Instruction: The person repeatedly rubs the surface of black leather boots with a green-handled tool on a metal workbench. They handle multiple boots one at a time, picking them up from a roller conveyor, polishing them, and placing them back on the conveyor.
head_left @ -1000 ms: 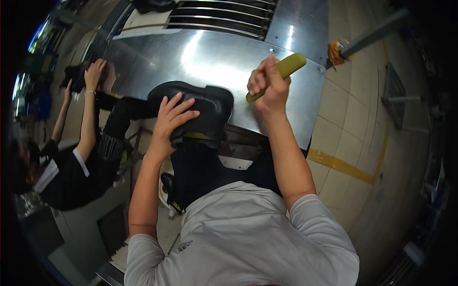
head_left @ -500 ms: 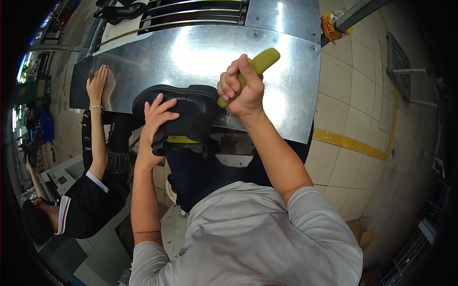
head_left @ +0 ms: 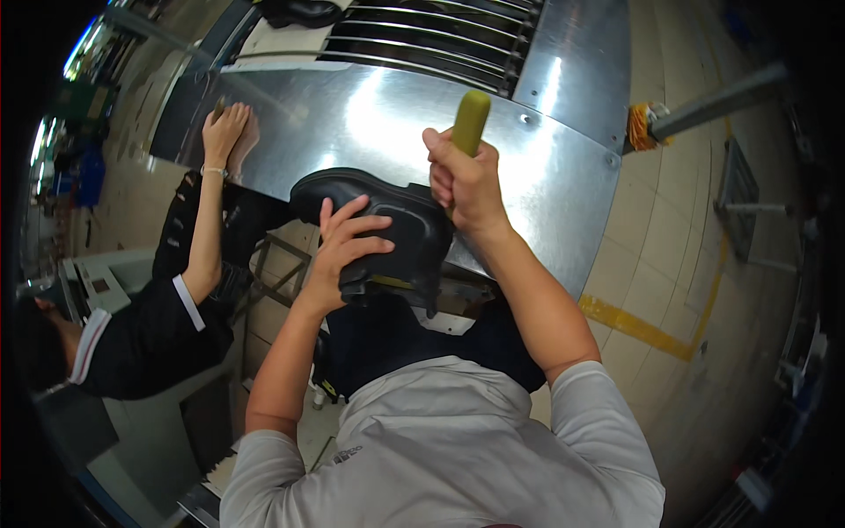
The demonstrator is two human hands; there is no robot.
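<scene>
A black boot (head_left: pixel 407 231) lies on its side at the near edge of the metal table, toe to the left and opening toward me. My left hand (head_left: pixel 345 251) grips it, fingers across its upper side; the thumb is out of sight. A yellow strip shows by the opening. In my right hand (head_left: pixel 471 180), closed in a fist, is an olive-green bar-shaped tool (head_left: pixel 472 121), its rounded end sticking up past the thumb. The tool's lower end is mostly hidden behind the fist, close to the boot's heel; whether it touches cannot be made out.
The shiny metal table (head_left: pixel 308 119) stretches before me. Beyond it are a rack of metal rods (head_left: pixel 431 40) and another black boot (head_left: pixel 304 12). At left a co-worker's hand (head_left: pixel 226 132) rests on the table. A metal post (head_left: pixel 722 104) with an orange wrapping stands at right.
The tool has swung from slanting right to nearly upright, its fist turning with it. The boot is tipped slightly differently under my left hand. The whole view has shifted and turned a little.
</scene>
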